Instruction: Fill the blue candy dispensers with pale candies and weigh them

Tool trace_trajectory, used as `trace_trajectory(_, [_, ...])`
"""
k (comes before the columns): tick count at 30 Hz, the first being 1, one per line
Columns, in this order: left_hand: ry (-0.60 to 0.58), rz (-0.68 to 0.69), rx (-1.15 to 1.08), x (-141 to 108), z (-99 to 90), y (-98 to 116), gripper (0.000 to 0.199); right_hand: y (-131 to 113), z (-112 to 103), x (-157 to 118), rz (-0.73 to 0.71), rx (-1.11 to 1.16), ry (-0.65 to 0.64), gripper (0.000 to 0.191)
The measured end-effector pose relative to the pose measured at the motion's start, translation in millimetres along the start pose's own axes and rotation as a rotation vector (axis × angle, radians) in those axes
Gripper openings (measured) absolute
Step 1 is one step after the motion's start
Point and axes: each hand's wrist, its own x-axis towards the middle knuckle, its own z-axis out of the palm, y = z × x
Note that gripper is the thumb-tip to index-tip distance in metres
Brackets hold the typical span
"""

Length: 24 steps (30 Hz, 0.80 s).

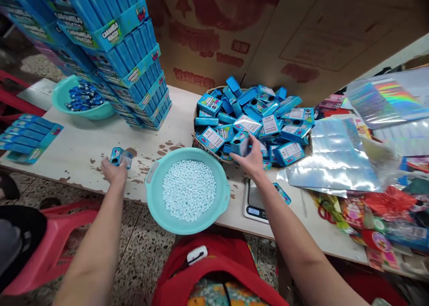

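On the left part of the table, my left hand (114,171) has its fingers closed around a small blue candy box (121,154). My right hand (254,161) reaches to the front of a heaped basket (196,141) and grips another blue candy box (239,145) there. Many similar blue boxes, some showing white label sides, fill that basket. Between my arms, a turquoise plastic basin (152,198) holds a mass of small pale candies (189,190). Below my right wrist sits a small digital scale (255,211), partly covered by my forearm.
Tall stacks of blue candy displays (134,69) rise at the back left. Beside them stands a turquoise bowl (97,114) of blue wrapped candies. A display tray (31,138) lies far left. Shiny film sheets (331,154) cover the right side. Large cardboard boxes (214,38) stand behind.
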Motion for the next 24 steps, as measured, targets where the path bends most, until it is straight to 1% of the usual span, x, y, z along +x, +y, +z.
trace_trajectory(2, [0.076,0.135,0.034,-30.1,-6.5,16.2,0.052,-7.3,-8.6,-21.7,0.009,0.282,-0.039,0.099])
trace_trajectory(3, [0.064,0.236,0.03,-50.0,-8.2,28.4,0.049,-11.3,-9.1,-36.8,0.022,0.391,-0.083,0.1])
trace_trajectory(4, [-0.027,0.363,0.001,-71.9,-7.9,42.0,0.044,-14.9,-6.3,-53.9,0.034,0.471,-0.14,0.099])
trace_trajectory(6, [-0.374,0.633,0.002,-116.2,-1.0,68.5,0.04,-19.3,8.5,-90.3,0.032,0.546,-0.246,0.097])
trace_trajectory(7, [-0.529,0.719,0.073,-135.7,4.8,79.3,0.044,-19.5,19.3,-107.3,0.026,0.551,-0.284,0.095])
trace_trajectory(8, [-0.633,0.749,0.165,-152.1,11.1,87.4,0.047,-18.6,30.9,-122.3,0.018,0.536,-0.301,0.093])
trace_trajectory(9, [-0.707,0.747,0.268,-164.9,16.8,92.8,0.052,-16.8,42.0,-134.5,0.007,0.509,-0.3,0.092])
trace_trajectory(10, [-0.745,0.712,0.365,-174.4,21.1,95.4,0.056,-14.8,51.9,-143.9,-0.008,0.479,-0.282,0.091])
trace_trajectory(12, [-0.782,0.6,0.508,-187.3,22.7,94.8,0.061,-11.2,65.4,-154.5,-0.047,0.431,-0.216,0.09])
trace_trajectory(14, [-0.809,0.488,0.59,-199.3,14.5,91.4,0.066,-9.7,70.4,-157.2,-0.068,0.413,-0.137,0.091])
trace_trajectory(16, [-0.854,0.385,0.626,-216.4,1.3,90.5,0.071,-10.3,69.8,-156.2,-0.055,0.41,-0.071,0.091])
trace_trajectory(18, [-0.927,0.305,0.604,-238.4,-9.6,94.2,0.074,-12.1,67.4,-154.7,-0.032,0.403,-0.032,0.094])
trace_trajectory(20, [-1.003,0.214,0.496,-260.2,-12.7,101.6,0.076,-14.5,65.3,-153.5,-0.024,0.383,-0.018,0.096])
trace_trajectory(22, [-1.057,0.137,0.349,-276.0,-7.3,110.5,0.067,-17.3,63.9,-152.2,-0.019,0.365,-0.006,0.098])
trace_trajectory(24, [-1.085,0.054,0.175,-283.0,3.3,117.5,0.048,-20.1,62.8,-150.1,0.025,0.405,-0.03,0.098])
